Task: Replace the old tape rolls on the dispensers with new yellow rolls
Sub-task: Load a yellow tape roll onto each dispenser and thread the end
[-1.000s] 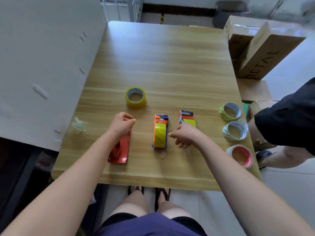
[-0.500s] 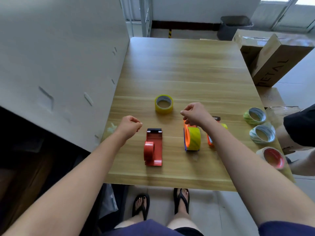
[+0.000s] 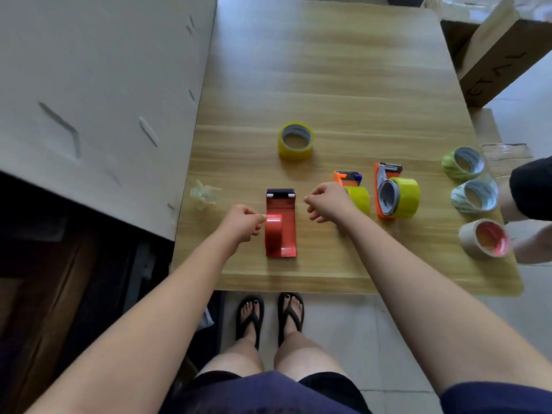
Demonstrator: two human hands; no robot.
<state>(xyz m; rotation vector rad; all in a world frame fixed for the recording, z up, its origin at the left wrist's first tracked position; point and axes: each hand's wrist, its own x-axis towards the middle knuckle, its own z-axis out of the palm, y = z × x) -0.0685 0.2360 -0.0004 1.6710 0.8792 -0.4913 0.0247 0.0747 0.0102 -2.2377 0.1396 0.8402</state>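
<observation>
A: One wooden table (image 3: 328, 70) is seen from above, with a white panel (image 3: 89, 85) leaned along its left edge and a cardboard box (image 3: 501, 55) set beyond its right edge.

B: And what is laid out on the table?

A: Three dispensers are lined up near the front edge. The red dispenser (image 3: 280, 225) is placed furthest left, and no yellow roll is seen on it. An orange dispenser with a yellow roll (image 3: 357, 194) is found in the middle, partly hidden behind the right hand. A second orange dispenser loaded with yellow tape (image 3: 397, 194) is set just to its right.

B: How are the hands held?

A: The left hand (image 3: 243, 224) is loosely curled, its fingertips brought against the left side of the red dispenser's hub; whether anything is pinched cannot be told. The right hand (image 3: 327, 201) is held half-curled just right of the red dispenser, and nothing is seen gripped in it.

B: The loose rolls?

A: A spare yellow tape roll (image 3: 295, 141) is laid flat behind the dispensers. Along the right edge, a green-patterned roll (image 3: 463, 162), a second patterned roll (image 3: 475, 195) and a roll with a red core (image 3: 485, 239) are placed. A crumpled wad of clear tape (image 3: 204, 194) is left at the left edge.
</observation>
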